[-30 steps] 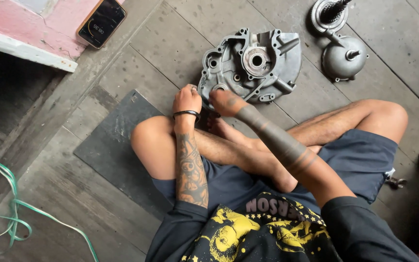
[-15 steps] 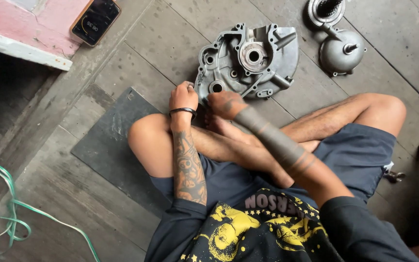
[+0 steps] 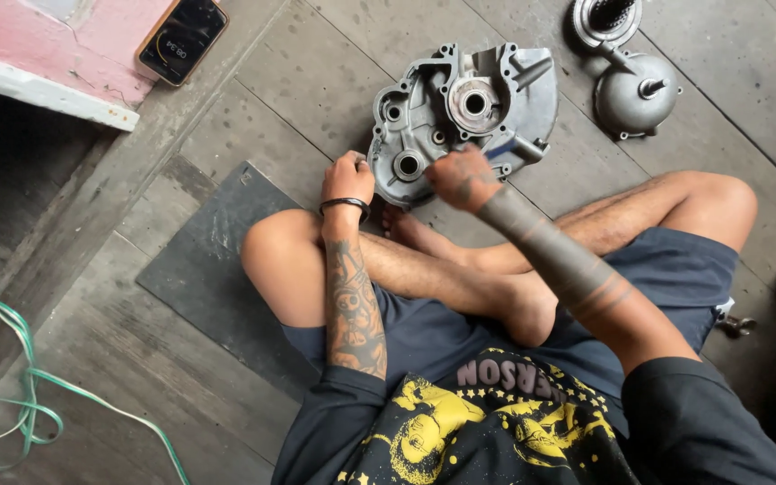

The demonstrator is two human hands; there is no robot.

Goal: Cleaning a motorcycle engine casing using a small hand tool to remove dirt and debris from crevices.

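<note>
I sit cross-legged on a wooden plank floor. In front of my feet lies a grey cast-metal engine case half (image 3: 496, 99), open side up, with round bearing bores. My left hand (image 3: 348, 178) grips the case's near left edge. Over the near edge my right hand (image 3: 462, 177) is curled into a fist, its fingers closed on the casting or something small; I cannot tell which.
A round metal cover (image 3: 635, 94) and a ribbed cylindrical part (image 3: 605, 18) lie at the far right. A phone (image 3: 181, 38) rests on a pink board at the far left. A dark mat (image 3: 217, 269) lies under my left knee. Green cord (image 3: 11, 377) trails at the left edge.
Both hands stay on the case's near edge; the right fist has shifted a little along it. The view has drifted slightly, so the case sits lower in frame.
</note>
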